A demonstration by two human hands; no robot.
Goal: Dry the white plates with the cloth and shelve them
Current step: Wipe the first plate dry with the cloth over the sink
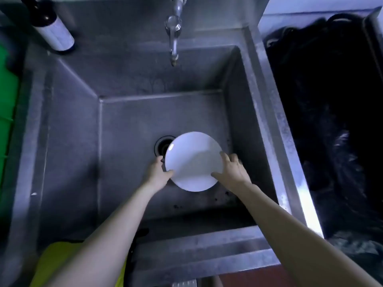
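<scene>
A round white plate [192,160] is low inside the deep steel sink [132,125], partly covering the drain [162,147]. My left hand [158,172] grips the plate's left rim, thumb on its near edge. At the right rim, my right hand [232,170] has its fingers spread over the plate's edge. I cannot tell whether the plate rests on the sink floor or is lifted. No cloth is in view.
A tap [174,32] hangs over the sink's back wall. A dark bottle with a white label [52,27] stands at the back left corner. A bin lined with a black bag [331,121] is on the right. Something green [7,112] is at the left edge.
</scene>
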